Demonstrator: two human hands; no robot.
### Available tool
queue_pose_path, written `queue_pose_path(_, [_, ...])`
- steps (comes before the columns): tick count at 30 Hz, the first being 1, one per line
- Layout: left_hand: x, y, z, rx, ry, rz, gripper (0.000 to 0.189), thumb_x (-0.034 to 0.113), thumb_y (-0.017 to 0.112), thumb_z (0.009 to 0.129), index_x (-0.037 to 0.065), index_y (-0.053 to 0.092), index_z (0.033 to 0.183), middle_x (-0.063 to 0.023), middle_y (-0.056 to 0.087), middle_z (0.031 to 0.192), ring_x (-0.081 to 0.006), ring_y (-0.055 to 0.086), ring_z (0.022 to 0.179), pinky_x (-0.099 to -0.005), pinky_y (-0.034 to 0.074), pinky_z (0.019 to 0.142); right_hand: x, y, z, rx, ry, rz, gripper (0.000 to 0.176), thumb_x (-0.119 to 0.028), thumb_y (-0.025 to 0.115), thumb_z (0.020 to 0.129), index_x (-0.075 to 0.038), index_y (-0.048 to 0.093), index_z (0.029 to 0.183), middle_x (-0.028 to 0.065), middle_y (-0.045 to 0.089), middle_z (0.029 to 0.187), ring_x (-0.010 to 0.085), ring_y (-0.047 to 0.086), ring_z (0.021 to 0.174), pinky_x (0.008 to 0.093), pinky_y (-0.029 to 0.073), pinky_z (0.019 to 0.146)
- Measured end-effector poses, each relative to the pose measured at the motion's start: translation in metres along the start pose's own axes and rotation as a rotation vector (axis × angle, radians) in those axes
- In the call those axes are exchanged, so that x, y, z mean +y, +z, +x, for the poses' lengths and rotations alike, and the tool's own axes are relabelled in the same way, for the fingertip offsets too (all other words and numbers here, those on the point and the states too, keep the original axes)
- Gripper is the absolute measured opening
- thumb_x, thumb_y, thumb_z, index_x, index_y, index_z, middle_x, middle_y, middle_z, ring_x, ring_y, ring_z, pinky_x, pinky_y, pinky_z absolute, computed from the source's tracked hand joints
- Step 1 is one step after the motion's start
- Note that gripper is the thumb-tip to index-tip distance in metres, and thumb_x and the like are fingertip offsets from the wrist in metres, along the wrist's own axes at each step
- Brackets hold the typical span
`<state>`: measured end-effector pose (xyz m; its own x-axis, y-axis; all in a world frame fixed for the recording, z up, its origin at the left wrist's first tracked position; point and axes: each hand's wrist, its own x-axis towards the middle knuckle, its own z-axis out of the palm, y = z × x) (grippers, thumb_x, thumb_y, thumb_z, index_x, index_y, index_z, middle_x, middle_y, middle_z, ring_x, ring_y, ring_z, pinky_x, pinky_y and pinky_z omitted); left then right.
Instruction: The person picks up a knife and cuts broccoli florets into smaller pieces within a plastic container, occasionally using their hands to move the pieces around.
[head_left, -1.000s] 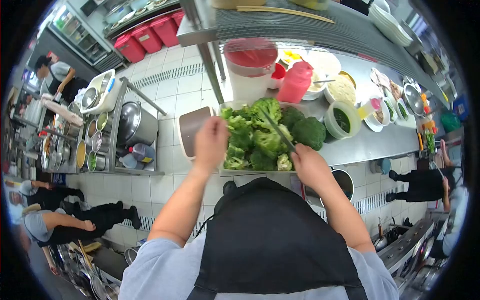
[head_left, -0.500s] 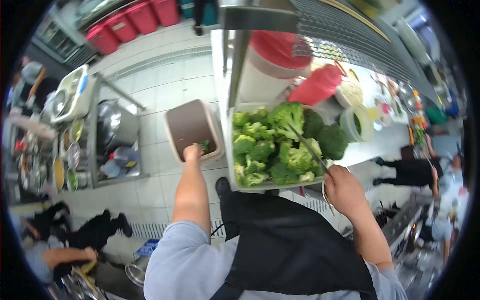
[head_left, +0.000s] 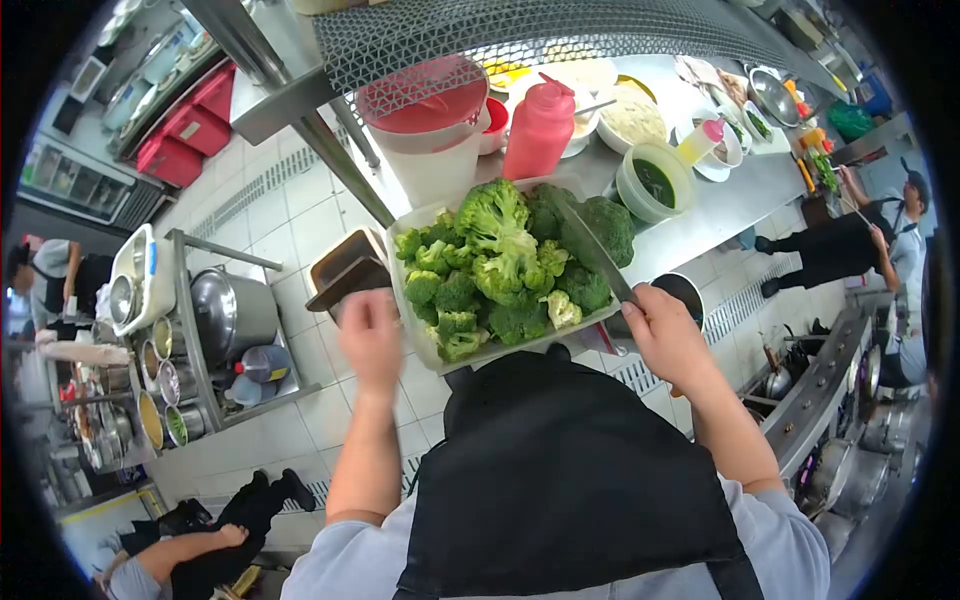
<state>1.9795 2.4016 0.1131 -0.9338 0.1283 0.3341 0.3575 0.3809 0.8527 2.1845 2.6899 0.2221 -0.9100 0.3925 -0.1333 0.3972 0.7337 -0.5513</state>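
In my right hand [head_left: 664,338] is a kitchen knife [head_left: 597,250], its blade slanting up and left over the broccoli. Cut broccoli florets [head_left: 495,225] fill a pale plastic tub [head_left: 432,352] in front of me. My left hand [head_left: 370,340] is raised left of the tub, beside a beige bin [head_left: 372,243] with a tilted brown lid [head_left: 347,283]. Motion blurs its fingers, so whether they hold anything cannot be made out. A darker broccoli head [head_left: 606,231] lies at the tub's right side, behind the blade.
Behind the tub stand a red-lidded container [head_left: 425,130], a red squeeze bottle [head_left: 540,130] and a cup of green sauce [head_left: 654,183]. A mesh shelf [head_left: 560,45] overhangs the counter. Left is a rack with a large steel pot [head_left: 235,312]. Co-workers stand on both sides.
My left hand has come back from over the bin opening, where bits of green showed beside it. The bin's lid now shows tilted. The view has turned; the knife stays in my right hand.
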Motion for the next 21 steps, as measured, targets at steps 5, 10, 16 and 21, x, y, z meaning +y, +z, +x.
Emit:
queue_pose_path(5, [0.086, 0.069, -0.016, -0.288, 0.273, 0.199, 0.024, 0.022, 0.073, 0.088, 0.002, 0.067, 0.098, -0.0136, 0.065, 0.094, -0.0278, 0.063, 0.077, -0.0359, 0.052, 0.07, 0.019, 0.006, 0.005, -0.048, -0.121, 0.025, 0.019, -0.018, 0.054, 0.097, 0.001, 0.054, 0.096, 0.0248, 0.061, 0.09, 0.0458, 0.06, 0.089, 0.0522, 0.047, 0.077])
queue_pose_path(10, [0.108, 0.091, -0.025, -0.358, 0.248, 0.369, 0.026, 0.022, 0.072, 0.081, 0.002, 0.067, 0.096, -0.0152, 0.063, 0.097, -0.0363, 0.064, 0.087, -0.0447, 0.053, 0.075, 0.03, 0.01, 0.009, -0.022, -0.285, -0.017, 0.017, -0.018, 0.054, 0.098, -0.002, 0.055, 0.103, 0.0227, 0.064, 0.092, 0.0445, 0.062, 0.087, 0.0529, 0.049, 0.077])
queue_pose_path(16, [0.116, 0.108, -0.034, -0.335, 0.279, 0.39, 0.018, 0.013, 0.069, 0.076, 0.0, 0.064, 0.087, -0.0157, 0.061, 0.092, -0.0371, 0.061, 0.09, -0.0456, 0.051, 0.078, 0.037, 0.021, 0.014, -0.031, -0.394, -0.032, 0.017, -0.015, 0.055, 0.095, -0.001, 0.055, 0.104, 0.0222, 0.064, 0.09, 0.0436, 0.063, 0.083, 0.052, 0.051, 0.073])
queue_pose_path(21, [0.127, 0.106, -0.032, -0.433, 0.21, 0.462, 0.021, 0.013, 0.067, 0.078, -0.003, 0.062, 0.089, -0.0193, 0.059, 0.098, -0.0387, 0.059, 0.097, -0.0472, 0.05, 0.084, 0.031, 0.027, 0.013, -0.076, -0.389, -0.198, 0.016, -0.009, 0.05, 0.09, 0.002, 0.054, 0.101, 0.0228, 0.064, 0.089, 0.0418, 0.066, 0.077, 0.0507, 0.054, 0.067])
